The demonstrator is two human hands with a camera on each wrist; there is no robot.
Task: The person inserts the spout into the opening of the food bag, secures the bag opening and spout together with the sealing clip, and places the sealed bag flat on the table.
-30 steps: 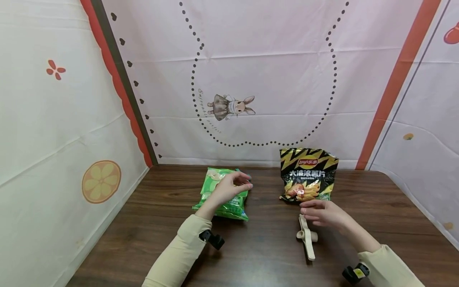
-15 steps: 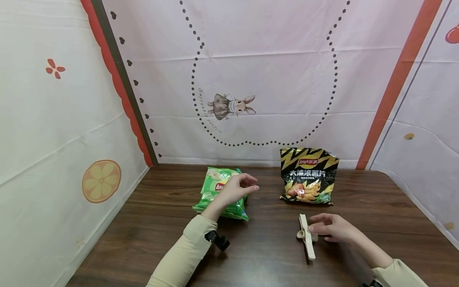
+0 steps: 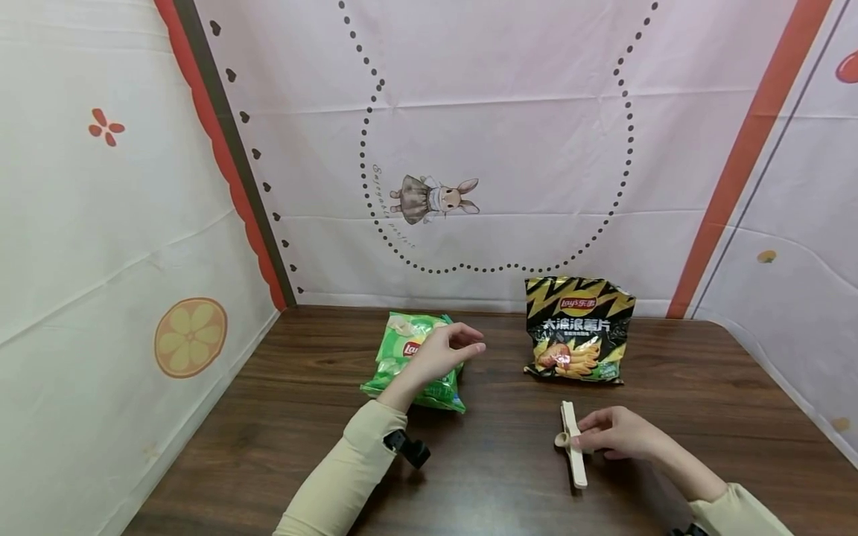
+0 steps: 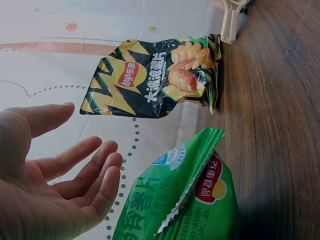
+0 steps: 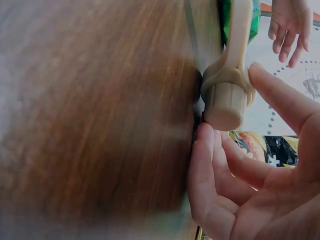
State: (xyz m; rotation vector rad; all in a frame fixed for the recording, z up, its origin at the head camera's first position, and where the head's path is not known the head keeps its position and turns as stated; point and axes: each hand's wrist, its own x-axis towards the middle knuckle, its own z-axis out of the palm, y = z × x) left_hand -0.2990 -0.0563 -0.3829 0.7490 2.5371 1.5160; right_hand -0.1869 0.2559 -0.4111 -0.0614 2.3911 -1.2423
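1. Covering part of the pale clip (image 3: 579,464), the right hand (image 3: 625,434) is seen at its middle in the head view, so that most of the clip's stub (image 5: 225,110) is hidden there.
2. In the left wrist view the clip is cut off by the top edge; in the right wrist view its long bar is likewise cut off, the black bag (image 3: 578,327) is largely hidden behind the fingers, and the worktop (image 3: 496,461) is blurred.
3. In the head view the green bag (image 3: 439,394) is partly covered by the left hand (image 3: 442,356), and the right wrist's strap (image 3: 689,530) is cropped at the bottom edge.
4. The clip is cream-coloured, smooth and slim; a small round opening (image 3: 562,440) is shown at its left side, and the stub is rounded and ribbed.
5. The clip's long axis is directed away from the person, its far end angled slightly left; the stub is set crosswise.
6. The clip is placed on the worktop, right of centre, nearer the person than the upright black bag.
7. By the right hand's grip, thumb and fingertips, the clip is held about its stub; how firmly cannot be told.
8. The left hand's grip is relaxed, its fingers loosely extended over the green bag.
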